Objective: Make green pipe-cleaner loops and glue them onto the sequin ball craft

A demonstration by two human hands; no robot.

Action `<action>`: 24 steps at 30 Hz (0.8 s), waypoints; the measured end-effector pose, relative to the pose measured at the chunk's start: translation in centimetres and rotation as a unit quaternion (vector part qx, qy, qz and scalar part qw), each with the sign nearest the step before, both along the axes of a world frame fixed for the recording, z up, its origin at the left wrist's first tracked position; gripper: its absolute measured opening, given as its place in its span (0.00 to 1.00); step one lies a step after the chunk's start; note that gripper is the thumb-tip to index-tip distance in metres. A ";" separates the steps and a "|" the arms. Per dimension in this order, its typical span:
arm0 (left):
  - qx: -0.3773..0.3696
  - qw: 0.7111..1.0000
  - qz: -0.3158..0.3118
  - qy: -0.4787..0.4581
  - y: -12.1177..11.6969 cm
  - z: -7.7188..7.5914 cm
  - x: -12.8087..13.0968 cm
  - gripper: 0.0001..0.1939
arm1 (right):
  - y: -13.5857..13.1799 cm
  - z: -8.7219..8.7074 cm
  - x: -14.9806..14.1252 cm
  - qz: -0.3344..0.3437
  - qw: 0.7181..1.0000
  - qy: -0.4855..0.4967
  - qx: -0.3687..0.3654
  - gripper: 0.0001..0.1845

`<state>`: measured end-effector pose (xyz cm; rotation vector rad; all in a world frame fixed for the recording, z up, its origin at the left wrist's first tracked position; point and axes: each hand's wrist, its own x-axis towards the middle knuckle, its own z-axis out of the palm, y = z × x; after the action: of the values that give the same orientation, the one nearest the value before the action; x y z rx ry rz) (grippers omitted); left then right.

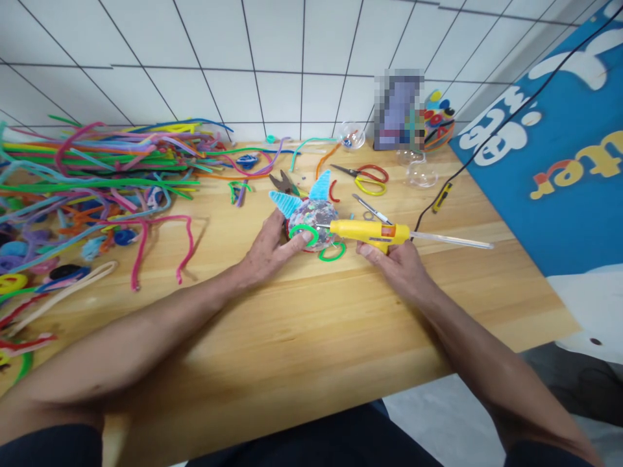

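Left hand (pixel 270 251) gripping ball (pixel 325 211), thumb by green ring (pixel 294 231) on its near side. Right hand (pixel 396 261) closed on glue gun (pixel 357 229), tip at ball; can't tell if touching. Ball has two blue ears (pixel 320 187), sits mid-table (pixel 272 350). Pliers (pixel 287 184), scissors (pixel 358 172) beyond; pipe cleaners (pixel 102 159) heaped left.

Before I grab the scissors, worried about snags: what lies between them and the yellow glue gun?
In the head view, mainly a slim pen-like tool and a small ring lie between the scissors and glue gun.
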<state>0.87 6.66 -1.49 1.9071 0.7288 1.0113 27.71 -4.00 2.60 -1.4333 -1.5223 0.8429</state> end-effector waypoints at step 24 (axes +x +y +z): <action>0.018 1.000 -0.007 0.004 0.1 0.0 0.0 0.31 | 0.0 0.1 -0.2 0.006 1.000 0.023 0.006 0.15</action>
<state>0.87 6.72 -1.49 1.9447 0.7059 1.0159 27.56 -3.97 2.72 -1.3884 -1.5004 0.8679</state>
